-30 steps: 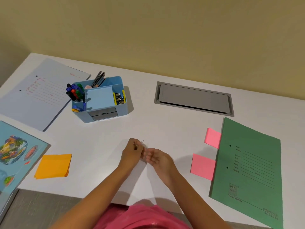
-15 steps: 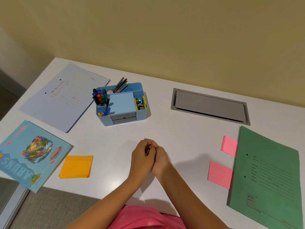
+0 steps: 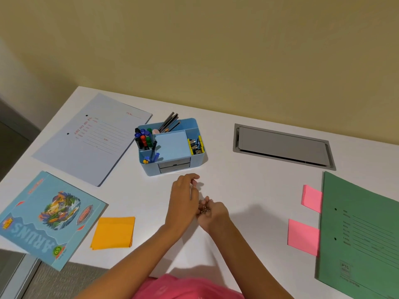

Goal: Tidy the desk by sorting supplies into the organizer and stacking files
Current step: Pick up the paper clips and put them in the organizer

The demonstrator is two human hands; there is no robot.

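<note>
Head view: a person in a pink top (image 3: 183,288) works at a white desk (image 3: 248,190) strewn with stationery. At far left a light blue illustrated booklet (image 3: 49,219) hangs partly over the desk's near edge. Behind it lies a pale blue file (image 3: 92,139), printed in red and punched with two holes. A stack of orange sticky notes (image 3: 113,233) sits just beside the booklet.

At centre the light blue organizer (image 3: 172,167) stands upright. Markers (image 3: 143,138) with blue, red and green caps fill its left rear compartment and pencils (image 3: 169,123) lean out of the back. A blue note pad (image 3: 172,144) covers the middle, yellow-and-black binder clips (image 3: 196,143) pack the right compartment, and two grey drawers (image 3: 173,166) face the person.

Just in front of the organizer the left hand (image 3: 182,199) hovers with its fingers curled and thumb near forefinger; whether it grips anything cannot be told. Close beside it, nearer the person, the right hand (image 3: 212,214) cups small metal clips (image 3: 204,211) in curled fingers.

Further right a grey cable hatch (image 3: 282,146) is set into the desktop. An upper pink pad (image 3: 312,198) and a lower pink pad (image 3: 303,236) lie against the left edge of a green file (image 3: 362,234) at far right. A plain yellow wall (image 3: 216,50) backs the desk.
</note>
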